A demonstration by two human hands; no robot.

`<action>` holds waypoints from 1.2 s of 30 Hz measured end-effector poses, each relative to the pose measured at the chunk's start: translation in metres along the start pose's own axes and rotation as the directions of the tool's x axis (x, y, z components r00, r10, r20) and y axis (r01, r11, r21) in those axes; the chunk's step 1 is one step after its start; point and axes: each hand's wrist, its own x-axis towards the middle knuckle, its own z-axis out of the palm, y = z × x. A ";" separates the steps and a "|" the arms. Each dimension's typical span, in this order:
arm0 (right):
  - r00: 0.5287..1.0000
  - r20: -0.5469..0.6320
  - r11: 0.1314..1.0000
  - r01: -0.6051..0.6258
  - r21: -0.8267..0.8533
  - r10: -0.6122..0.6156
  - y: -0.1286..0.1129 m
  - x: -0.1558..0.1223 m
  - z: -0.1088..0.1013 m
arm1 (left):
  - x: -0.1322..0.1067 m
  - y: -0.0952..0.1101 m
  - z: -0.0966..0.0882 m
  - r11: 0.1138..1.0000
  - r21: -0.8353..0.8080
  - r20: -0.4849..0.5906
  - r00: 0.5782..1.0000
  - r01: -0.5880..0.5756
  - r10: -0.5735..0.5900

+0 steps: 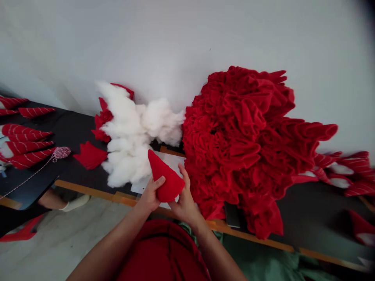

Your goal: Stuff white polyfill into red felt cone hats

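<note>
Left hand point(149, 195) and right hand point(185, 205) are both on 1 red felt cone point(166, 179), held just above the tabletop point(79, 128) near its front edge, tip up and to the left. Fingers narrow, closed around the cone from both sides, left thumb across its face. Hands hide the cone's wide end, so can't tell if it's filled.

Progress as visible: about 6 striped cones point(23, 148) at the left end, white filling showing at the wide ends of at least 2. More striped cones point(356, 168) at the right, blurred, count unclear, also white at the ends. Bulk is the red pile point(240, 148): large heap of plain red pieces, no white visible in it. Cotton stuffing point(125, 136) is a big heap between the cone and the striped cones, with a few red scraps point(102, 117) behind it.

Around: twine ball point(61, 153), red and white, with its strand trailing off the tabletop. Flat red piece point(90, 155) just left of the stuffing. White paper point(172, 162) lies behind the cone.

In the way: red pile crowds the right hand and spills over the front edge. Stuffing sits just beside the left hand.
</note>
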 end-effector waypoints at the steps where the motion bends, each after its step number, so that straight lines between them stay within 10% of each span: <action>1: 1.000 0.021 1.000 -0.012 0.002 0.012 0.001 0.001 -0.001 | 0.000 -0.001 -0.001 1.000 0.006 0.016 1.000 0.009 -0.009; 6: 0.999 0.031 0.999 0.022 -0.038 -0.021 0.001 0.004 -0.004 | 0.000 0.003 -0.001 0.994 -0.073 0.002 0.997 0.075 -0.075; 13: 0.957 -0.264 0.987 0.093 -0.128 -0.125 -0.009 -0.001 0.001 | 0.008 0.023 0.009 0.933 -0.349 -0.132 0.981 0.088 -0.142; 25: 0.929 -0.217 0.937 0.244 -0.251 -0.300 -0.022 0.015 0.007 | 0.005 0.015 0.022 0.921 -0.334 -0.028 0.974 0.202 -0.224; 32: 0.955 -0.296 0.995 -0.008 0.100 0.038 -0.013 0.007 0.006 | 0.008 0.004 0.021 0.982 -0.185 -0.072 0.997 -0.041 0.028; 36: 0.889 -0.220 0.828 -0.250 0.501 0.402 -0.005 0.009 0.002 | 0.006 -0.002 0.020 0.980 -0.071 0.000 0.983 -0.185 0.186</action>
